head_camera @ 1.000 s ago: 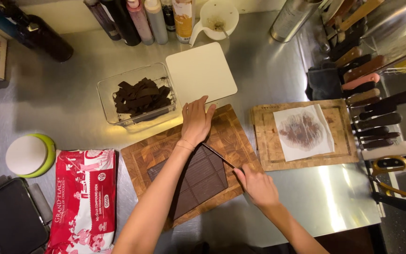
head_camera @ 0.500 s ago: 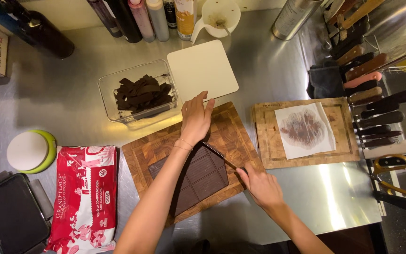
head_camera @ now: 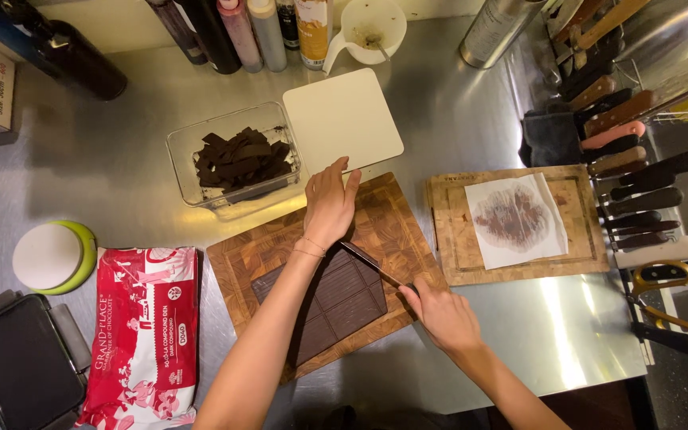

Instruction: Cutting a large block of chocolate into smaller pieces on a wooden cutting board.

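A large dark chocolate slab [head_camera: 336, 306] lies on a wooden cutting board [head_camera: 396, 227] in the middle of a steel counter. My right hand [head_camera: 442, 316] grips the handle of a knife [head_camera: 372, 263] whose blade lies across the slab's far edge. My left hand [head_camera: 330, 199] rests flat, fingers together, over the far end of the blade, pressing down. A clear glass container [head_camera: 236, 159] with cut chocolate pieces stands just beyond the board, to the left.
A white square lid [head_camera: 344, 119] lies behind the board. A second wooden board [head_camera: 575, 239] with stained paper [head_camera: 515, 219] sits to the right, next to a row of knives [head_camera: 639, 199]. A red chocolate bag [head_camera: 145, 334], a green-rimmed round container [head_camera: 53, 256] and a black tray [head_camera: 17, 362] are at left. Bottles [head_camera: 256, 32] line the back.
Both hands and the knife stay in nearly the same place on the slab; only the camera view shifts slightly.
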